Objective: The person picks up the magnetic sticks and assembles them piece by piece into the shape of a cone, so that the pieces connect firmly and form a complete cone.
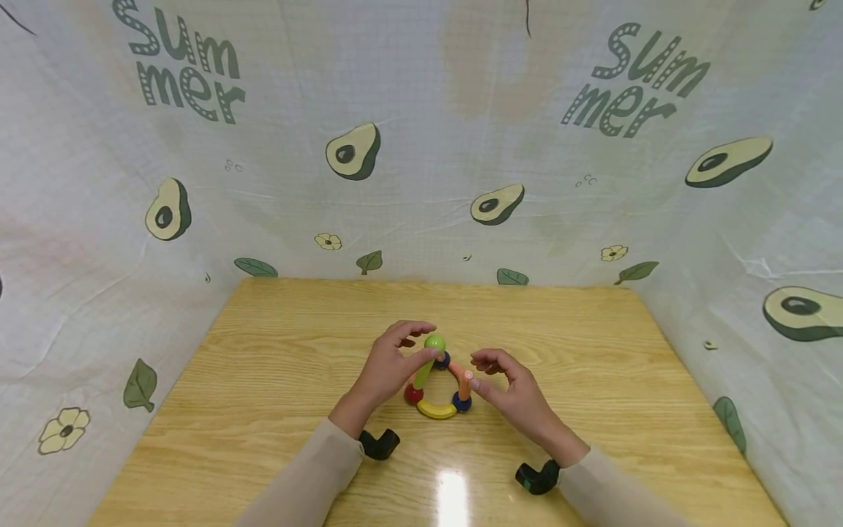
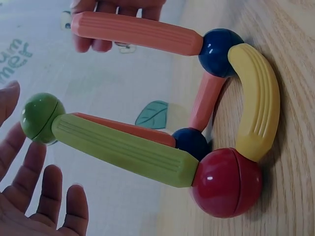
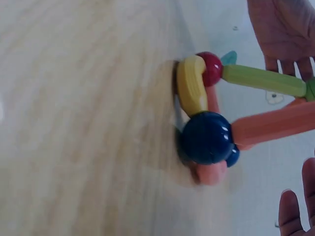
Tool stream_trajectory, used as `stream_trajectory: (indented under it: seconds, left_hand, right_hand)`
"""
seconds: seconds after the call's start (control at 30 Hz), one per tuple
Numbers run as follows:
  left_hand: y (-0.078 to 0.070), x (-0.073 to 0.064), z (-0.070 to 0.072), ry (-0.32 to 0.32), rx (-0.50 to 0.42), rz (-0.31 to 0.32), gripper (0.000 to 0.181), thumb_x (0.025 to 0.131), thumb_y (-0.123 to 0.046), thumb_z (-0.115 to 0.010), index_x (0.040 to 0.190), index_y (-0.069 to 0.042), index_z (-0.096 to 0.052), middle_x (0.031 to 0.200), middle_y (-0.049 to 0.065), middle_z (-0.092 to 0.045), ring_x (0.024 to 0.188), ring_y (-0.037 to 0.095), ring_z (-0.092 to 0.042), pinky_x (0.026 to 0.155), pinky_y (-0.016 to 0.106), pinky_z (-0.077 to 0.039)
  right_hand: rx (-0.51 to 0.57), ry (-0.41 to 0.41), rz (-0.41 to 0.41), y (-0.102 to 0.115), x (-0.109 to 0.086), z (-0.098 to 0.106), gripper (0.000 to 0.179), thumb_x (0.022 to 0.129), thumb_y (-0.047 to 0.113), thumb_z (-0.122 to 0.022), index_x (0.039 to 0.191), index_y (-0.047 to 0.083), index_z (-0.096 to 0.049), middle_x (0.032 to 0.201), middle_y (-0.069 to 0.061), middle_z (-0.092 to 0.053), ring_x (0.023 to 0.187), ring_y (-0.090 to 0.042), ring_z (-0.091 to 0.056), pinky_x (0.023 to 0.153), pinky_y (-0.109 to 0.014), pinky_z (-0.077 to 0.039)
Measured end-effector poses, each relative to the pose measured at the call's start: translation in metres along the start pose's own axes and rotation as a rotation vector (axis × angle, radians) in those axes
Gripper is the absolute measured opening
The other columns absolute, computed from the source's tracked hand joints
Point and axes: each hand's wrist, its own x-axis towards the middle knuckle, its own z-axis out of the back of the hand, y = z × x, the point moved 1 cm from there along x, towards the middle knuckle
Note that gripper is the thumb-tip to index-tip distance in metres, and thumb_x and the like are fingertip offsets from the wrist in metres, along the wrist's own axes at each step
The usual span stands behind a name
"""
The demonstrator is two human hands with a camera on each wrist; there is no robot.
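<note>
A toy frame of balls and rods stands on the table. Its base joins a red ball (image 2: 226, 183), a blue ball (image 3: 207, 138) and another blue ball (image 2: 192, 142) with a curved yellow rod (image 1: 437, 410) and curved orange rods. From the red ball rises a green rod (image 2: 123, 150) topped by a green ball (image 1: 435, 342). An orange rod (image 1: 465, 388) stands on the near blue ball; another shows behind the green rod. My left hand (image 1: 390, 360) is around the green ball, fingers spread. My right hand (image 1: 516, 391) has loose fingers, thumb beside the orange rod's top.
The wooden table (image 1: 276, 366) has a printed cloth (image 1: 421, 95) at its back and along its sides. A black wrist mount (image 1: 380, 444) sits under the left wrist, and another black mount (image 1: 537, 477) under the right. Light glares off the near tabletop.
</note>
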Motion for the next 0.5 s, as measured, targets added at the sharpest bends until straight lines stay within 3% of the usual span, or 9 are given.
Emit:
stream_trajectory:
  seconds: [0.2,0.3,0.5]
  left_hand:
    - [-0.001,0.002,0.0,0.005,0.005,0.029,0.027,0.095,-0.03,-0.081,0.121,-0.029,-0.076,0.129,-0.004,-0.068,0.125,0.032,-0.057,0.106,0.054,-0.048]
    - [-0.001,0.002,0.0,0.007,0.021,0.048,0.024,0.095,-0.032,-0.081,0.118,-0.031,-0.077,0.128,-0.005,-0.069,0.125,0.033,-0.057,0.105,0.054,-0.048]
    - [0.0,0.002,0.001,0.015,0.037,0.058,0.028,0.095,-0.034,-0.08,0.122,-0.026,-0.078,0.127,-0.006,-0.07,0.122,0.029,-0.059,0.102,0.054,-0.051]
  right_hand:
    - [-0.045,-0.01,0.059,-0.008,-0.006,-0.011,0.029,0.099,0.017,-0.076,0.126,0.016,-0.067,0.124,-0.003,-0.071,0.108,-0.034,-0.061,0.095,-0.05,-0.051]
    - [-0.068,-0.027,0.072,-0.009,-0.005,-0.015,0.026,0.099,0.016,-0.076,0.124,0.011,-0.068,0.12,-0.002,-0.072,0.105,-0.029,-0.063,0.093,-0.045,-0.052]
    - [-0.053,-0.03,0.009,-0.004,0.004,-0.024,0.022,0.101,0.026,-0.075,0.121,0.021,-0.071,0.108,0.006,-0.074,0.107,-0.015,-0.064,0.097,-0.042,-0.052]
